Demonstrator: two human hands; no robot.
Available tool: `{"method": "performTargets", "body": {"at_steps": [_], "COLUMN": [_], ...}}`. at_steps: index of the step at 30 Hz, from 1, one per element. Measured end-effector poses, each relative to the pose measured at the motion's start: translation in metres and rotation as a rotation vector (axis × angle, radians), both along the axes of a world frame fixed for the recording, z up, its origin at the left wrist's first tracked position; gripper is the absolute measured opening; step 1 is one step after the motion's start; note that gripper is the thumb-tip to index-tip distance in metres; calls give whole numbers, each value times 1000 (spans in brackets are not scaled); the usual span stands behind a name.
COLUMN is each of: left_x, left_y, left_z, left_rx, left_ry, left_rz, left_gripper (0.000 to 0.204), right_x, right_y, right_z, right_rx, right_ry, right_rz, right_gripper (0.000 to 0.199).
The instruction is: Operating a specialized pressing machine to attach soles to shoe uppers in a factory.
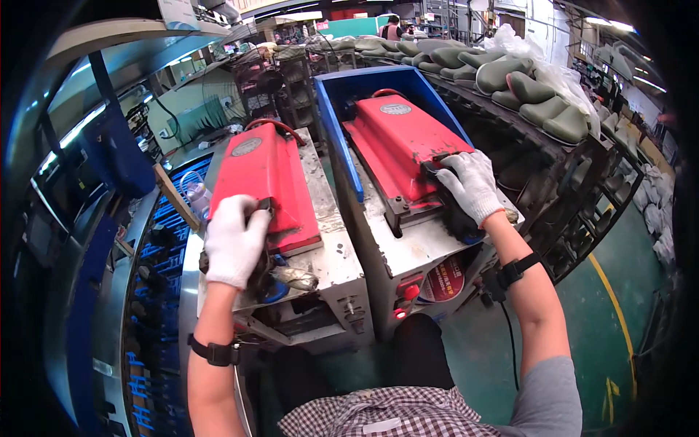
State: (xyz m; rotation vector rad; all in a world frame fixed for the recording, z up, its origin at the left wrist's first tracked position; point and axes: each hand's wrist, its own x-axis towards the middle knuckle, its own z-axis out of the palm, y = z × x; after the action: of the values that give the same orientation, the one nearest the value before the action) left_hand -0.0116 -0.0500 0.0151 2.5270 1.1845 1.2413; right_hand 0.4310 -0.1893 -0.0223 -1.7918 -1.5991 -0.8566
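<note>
My left hand [234,240], in a white knitted glove, is closed over a black part [266,206] at the front left of a red machine cover [266,178]. A crumpled cloth-like bundle [295,278] sticks out below it. My right hand [472,188], gloved the same way, curls over a dark part [431,167] at the front right edge of a second red cover [411,138]. Under that hand, a black rounded piece [457,218] shows partly. The fingers of both hands are partly hidden, and I cannot make out the exact kind of the black parts.
A blue guard [353,164] surrounds the right machine. Red switches [410,291] sit on its front. Olive-green boots [542,102] lie piled on a rack at right. Blue racking [171,269] runs along the left. A cable [510,335] hangs toward the green floor.
</note>
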Motion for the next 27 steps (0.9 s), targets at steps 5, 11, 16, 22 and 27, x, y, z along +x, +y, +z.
{"method": "performTargets", "body": {"at_steps": [5, 11, 16, 22, 27], "left_x": [-37, 3, 7, 10, 5], "left_y": [45, 43, 46, 43, 45], "left_z": [-17, 19, 0, -2, -4], "left_rx": [234, -301, -233, -206, -153], "left_ry": [135, 539, 467, 462, 447], "left_rz": [-110, 88, 118, 158, 147], "left_gripper": [24, 57, 62, 57, 41], "right_x": [-7, -3, -5, 2, 1], "right_y": [6, 8, 6, 6, 9], "right_z": [4, -3, -1, -6, -7], "right_rx": [-24, -45, -57, -25, -15], "right_ry": [30, 49, 32, 33, 25], "right_rz": [-6, -32, -47, -47, -32], "right_gripper": [27, 25, 24, 26, 26]}}
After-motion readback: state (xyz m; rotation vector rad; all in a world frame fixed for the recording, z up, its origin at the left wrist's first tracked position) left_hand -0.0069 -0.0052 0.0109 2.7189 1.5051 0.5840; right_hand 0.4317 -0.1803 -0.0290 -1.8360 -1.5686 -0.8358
